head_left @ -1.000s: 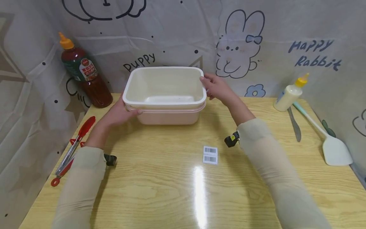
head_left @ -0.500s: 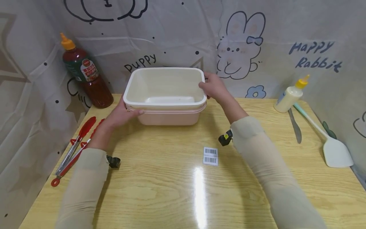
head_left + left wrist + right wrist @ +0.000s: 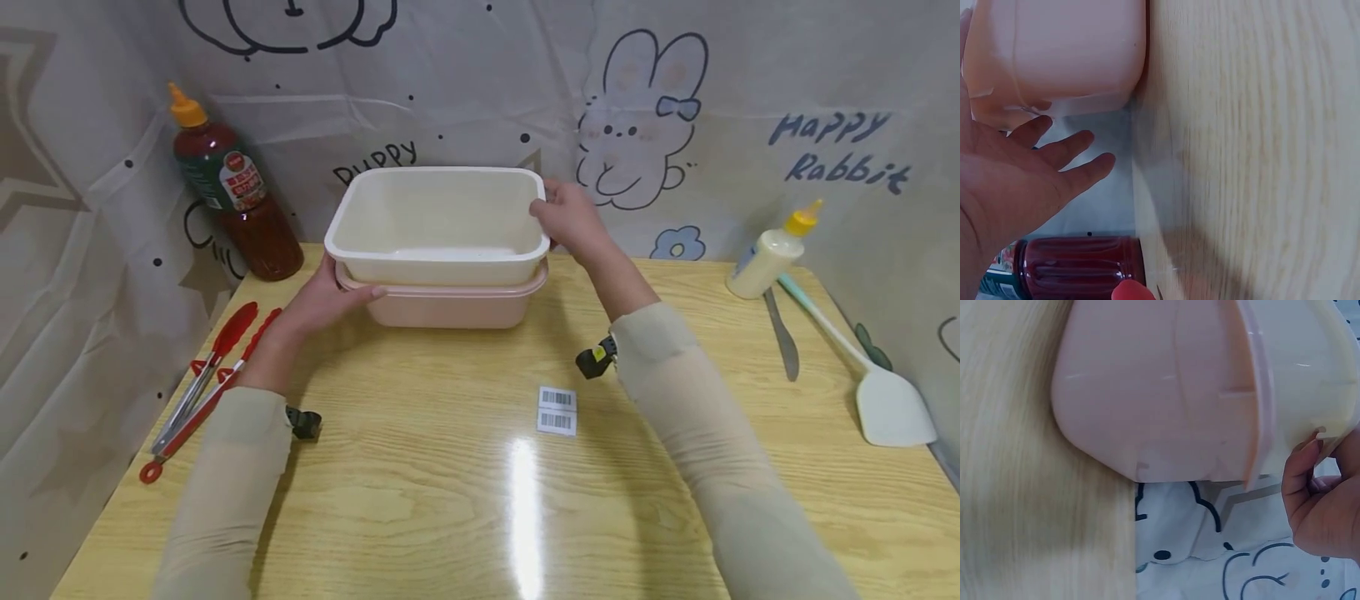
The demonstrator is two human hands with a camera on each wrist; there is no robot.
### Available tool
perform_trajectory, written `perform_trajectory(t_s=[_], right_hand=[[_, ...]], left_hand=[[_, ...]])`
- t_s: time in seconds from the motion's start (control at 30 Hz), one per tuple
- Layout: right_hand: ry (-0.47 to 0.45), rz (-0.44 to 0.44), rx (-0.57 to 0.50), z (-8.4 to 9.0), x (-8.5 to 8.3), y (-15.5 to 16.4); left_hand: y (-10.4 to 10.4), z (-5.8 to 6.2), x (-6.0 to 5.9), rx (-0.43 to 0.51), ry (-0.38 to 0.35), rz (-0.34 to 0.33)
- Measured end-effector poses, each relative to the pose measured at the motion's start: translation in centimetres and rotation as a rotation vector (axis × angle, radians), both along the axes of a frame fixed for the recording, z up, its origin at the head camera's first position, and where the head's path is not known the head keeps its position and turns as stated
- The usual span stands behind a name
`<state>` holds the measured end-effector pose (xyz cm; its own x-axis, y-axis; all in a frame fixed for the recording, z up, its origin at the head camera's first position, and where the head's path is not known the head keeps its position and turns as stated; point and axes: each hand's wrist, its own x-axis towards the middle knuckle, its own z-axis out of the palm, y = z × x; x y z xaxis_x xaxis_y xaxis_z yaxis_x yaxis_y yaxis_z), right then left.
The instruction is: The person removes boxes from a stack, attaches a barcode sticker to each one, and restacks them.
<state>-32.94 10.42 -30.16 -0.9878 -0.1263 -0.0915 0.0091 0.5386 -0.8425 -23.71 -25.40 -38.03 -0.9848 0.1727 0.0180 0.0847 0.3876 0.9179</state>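
A white rectangular plastic tub [image 3: 442,271] sits nested in a pink tub [image 3: 450,310] at the back of the table, its rim raised above the pink rim. My right hand [image 3: 573,221] grips the white tub's right rim, thumb on the inner side and fingers curled beneath the rim [image 3: 1319,494]. At the left end my left hand [image 3: 318,302] holds the pink tub's rim, thumb along the front. In the left wrist view several of its fingers [image 3: 1088,175] spread loosely beside the pink wall [image 3: 1072,50]; the thumb's contact is mostly hidden there.
A red sauce bottle [image 3: 243,200] leans at the back left. Red-tipped tongs [image 3: 198,400] lie on the left. A barcode label [image 3: 557,411] lies mid-table. To the right are a yellow-capped bottle [image 3: 767,262], a knife [image 3: 783,337] and a white spatula [image 3: 892,408].
The right hand has closed on the white tub's rim and raised it a little, widening the gap above the pink rim. The left hand keeps its hold on the pink tub.
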Motion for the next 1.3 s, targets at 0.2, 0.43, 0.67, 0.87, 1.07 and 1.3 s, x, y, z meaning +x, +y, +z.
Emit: perform_trajectory(t_s=[0.2,0.43,0.67,0.87,1.07,1.3], right_hand=[[0.014,-0.035,-0.011,2.2,0.4,0.3],[0.055,-0.014,-0.116,6.3,1.3,2.4],[0.1,-0.058,-0.15,10.4,1.8,6.7],[0.098,-0.059,-0.017,10.9,2.2,11.6],[0.028,-0.066,0.047,9.9,2.7,16.8],[-0.018,-0.055,-0.037,8.4,3.2,23.0]], left_hand=[[-0.2,0.1,-0.3,-0.024,0.022,-0.012],[-0.2,0.7,-0.7,-0.088,0.027,-0.053],[-0.3,1.2,-0.9,-0.137,-0.087,-0.015],[-0.5,1.4,-0.9,-0.173,-0.082,-0.002],[-0.8,1.9,-0.1,-0.23,-0.111,0.016],[-0.5,2.2,-0.3,-0.206,-0.109,-0.01]])
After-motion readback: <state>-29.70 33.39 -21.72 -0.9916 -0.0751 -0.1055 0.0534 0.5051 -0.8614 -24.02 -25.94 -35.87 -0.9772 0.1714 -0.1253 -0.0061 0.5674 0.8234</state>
